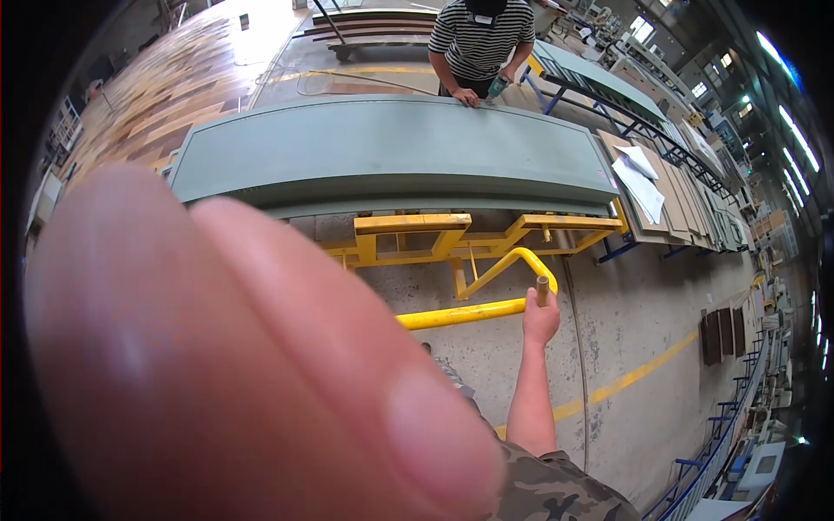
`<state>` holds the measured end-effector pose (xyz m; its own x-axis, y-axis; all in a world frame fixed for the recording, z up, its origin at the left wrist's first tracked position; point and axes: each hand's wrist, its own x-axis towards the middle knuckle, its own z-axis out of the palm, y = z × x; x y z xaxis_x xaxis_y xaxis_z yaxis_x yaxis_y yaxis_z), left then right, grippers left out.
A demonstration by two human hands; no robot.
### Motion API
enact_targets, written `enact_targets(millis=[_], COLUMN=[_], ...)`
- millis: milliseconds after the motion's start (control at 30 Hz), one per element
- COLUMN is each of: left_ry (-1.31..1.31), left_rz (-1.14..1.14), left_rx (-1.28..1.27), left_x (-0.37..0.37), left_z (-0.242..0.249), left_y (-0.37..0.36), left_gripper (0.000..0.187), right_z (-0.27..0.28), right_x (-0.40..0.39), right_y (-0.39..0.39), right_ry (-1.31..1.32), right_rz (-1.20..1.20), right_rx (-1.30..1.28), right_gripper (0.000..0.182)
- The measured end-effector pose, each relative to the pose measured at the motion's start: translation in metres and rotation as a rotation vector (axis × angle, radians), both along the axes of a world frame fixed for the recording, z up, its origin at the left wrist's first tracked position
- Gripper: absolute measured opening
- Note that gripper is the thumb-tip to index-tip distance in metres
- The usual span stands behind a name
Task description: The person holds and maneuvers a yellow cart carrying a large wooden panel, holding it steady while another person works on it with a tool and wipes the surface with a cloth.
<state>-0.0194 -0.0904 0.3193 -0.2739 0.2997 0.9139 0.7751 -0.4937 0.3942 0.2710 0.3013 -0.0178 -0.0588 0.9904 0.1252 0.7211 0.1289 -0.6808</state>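
Note:
Very close to the lens, my left hand (pixel 252 373) fills the lower left, out of focus. Its large fingers lie side by side; whether they hold anything cannot be made out. My right hand (pixel 540 323) is closed around a short brown rod (pixel 542 292), whose round end sticks up from the fist. That fist is at the corner of a bent yellow bar (pixel 473 313) on a yellow frame (pixel 413 224). Above the frame lies a long grey-green panel (pixel 382 143); my left hand hides its near left part.
Across the panel, a person in a striped shirt (pixel 483 43) holds a green tool (pixel 497 87) at its far edge. To the right, a blue rack (pixel 584 89) bears panels, and white sheets (pixel 641 187) lie on brown boards (pixel 673 204). Dark pieces (pixel 723 336) stand on the floor.

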Motion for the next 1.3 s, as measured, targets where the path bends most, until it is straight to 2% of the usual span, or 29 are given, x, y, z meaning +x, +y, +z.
enact_targets(millis=[1300], left_ry=[-0.020], left_rz=[0.138], left_rx=[0.086], left_x=[0.002], left_z=[-0.017], left_y=[0.016], left_gripper=[0.037], right_z=[-0.001], right_x=[-0.003], right_y=[-0.004], right_ry=[0.017], right_rz=[0.000], right_rx=[0.078], right_gripper=[0.039])
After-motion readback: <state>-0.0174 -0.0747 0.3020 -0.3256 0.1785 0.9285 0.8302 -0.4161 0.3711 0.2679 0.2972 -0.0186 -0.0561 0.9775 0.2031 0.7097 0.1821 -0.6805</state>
